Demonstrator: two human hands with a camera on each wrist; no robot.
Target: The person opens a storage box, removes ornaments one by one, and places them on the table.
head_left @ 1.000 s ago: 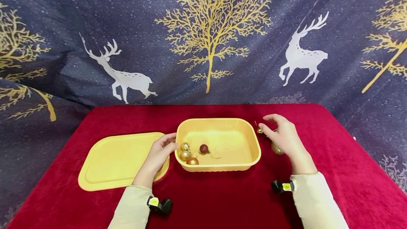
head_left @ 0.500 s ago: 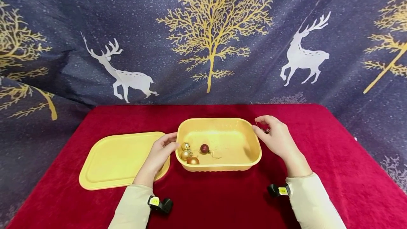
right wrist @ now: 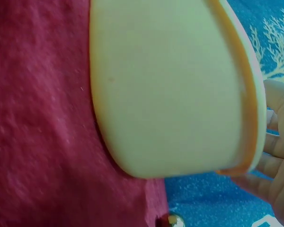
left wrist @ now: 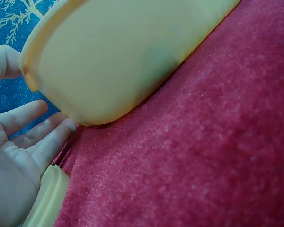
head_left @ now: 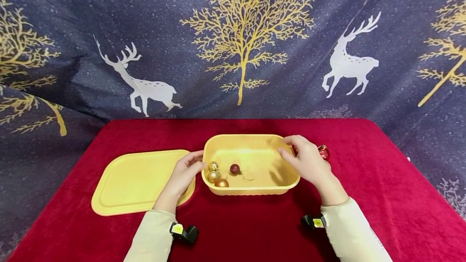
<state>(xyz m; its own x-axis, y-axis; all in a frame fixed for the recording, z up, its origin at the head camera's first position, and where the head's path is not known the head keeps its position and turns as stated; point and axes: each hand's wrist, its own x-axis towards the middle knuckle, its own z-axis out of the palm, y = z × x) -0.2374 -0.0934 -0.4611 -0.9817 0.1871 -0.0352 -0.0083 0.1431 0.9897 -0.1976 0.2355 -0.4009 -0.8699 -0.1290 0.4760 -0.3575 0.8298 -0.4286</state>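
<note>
Left grip (head_left: 184,173), unclenched, touches a yellow box (head_left: 262,167) containing four baubles (head_left: 234,169); whether the right grip (head_left: 310,163) holds something is unclear.

The box (head_left: 251,191) sits in the middle of the worktop (head_left: 233,229). The lid (head_left: 134,183) lies to its left. In the box, three balls (head_left: 213,176) sit at the left end, with one ball (head_left: 234,169) just right of them. Another ball (head_left: 323,152) lies outside, to the right. The left hand (head_left: 183,175) is at the box's left end, the right hand (head_left: 309,163) at its right end. A big cloth (head_left: 204,100) hangs behind.
</note>
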